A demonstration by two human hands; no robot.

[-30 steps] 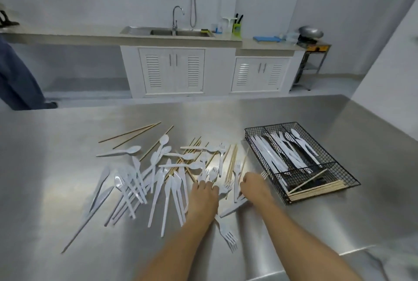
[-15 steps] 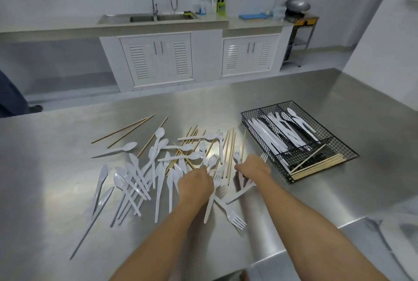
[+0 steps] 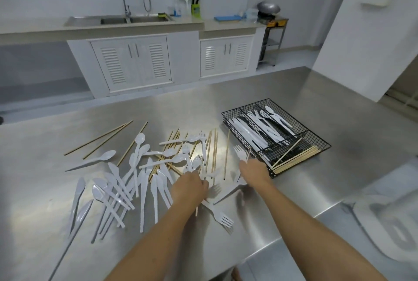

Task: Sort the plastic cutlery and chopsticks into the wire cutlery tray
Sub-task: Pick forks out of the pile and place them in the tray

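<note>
Your right hand, fingers closed on a white fork just left of the wire cutlery tray, should lay it among the tray's forks, tines far; your left hand curls into the table's pile, its hold hidden.

Brushed steel surface strewn with white plastic cutlery and wooden chopsticks, with a black wire cutlery tray on its right side.
Knives fan out at the near left. Spoons lie just beyond them, and forks are scattered nearer the middle. Many pieces overlap the loose chopsticks, while a few chopsticks lie apart at the far left. The tray stands just beside the pile, set at an angle to the surface's edge.
</note>
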